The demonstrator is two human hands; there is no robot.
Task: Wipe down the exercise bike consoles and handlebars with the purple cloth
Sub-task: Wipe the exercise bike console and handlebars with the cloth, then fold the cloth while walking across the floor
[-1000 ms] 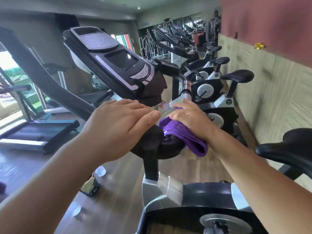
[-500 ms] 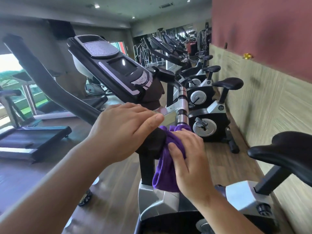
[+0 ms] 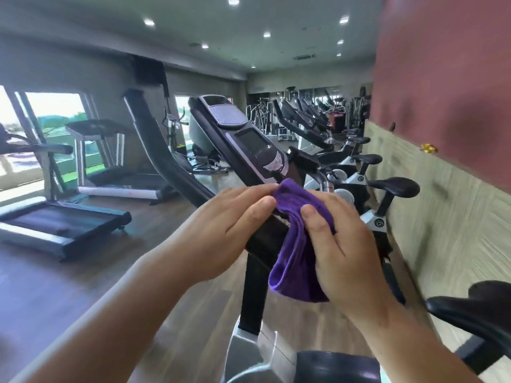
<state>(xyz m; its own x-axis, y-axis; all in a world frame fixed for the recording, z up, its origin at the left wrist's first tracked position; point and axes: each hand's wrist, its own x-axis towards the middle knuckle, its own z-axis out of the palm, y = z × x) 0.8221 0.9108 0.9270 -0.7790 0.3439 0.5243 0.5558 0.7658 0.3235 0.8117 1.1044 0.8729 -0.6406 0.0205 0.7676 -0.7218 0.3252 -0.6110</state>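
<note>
A black exercise bike console with a dark screen tilts up in front of me. Its long black handlebar runs up to the left. The purple cloth hangs bunched just below the console, over the bike's black neck. My right hand grips the cloth from the right, thumb pressed on its front. My left hand rests on the handlebar junction, its fingertips touching the cloth's top edge. The junction under both hands is hidden.
A row of several more exercise bikes stretches ahead along the right wall. A black saddle juts in at the lower right. Treadmills stand on the wood floor to the left, by the windows.
My view has tilted upward. My right hand has lifted the cloth from the bike's neck up toward the console's lower edge, and my left fingertips now meet the cloth.
</note>
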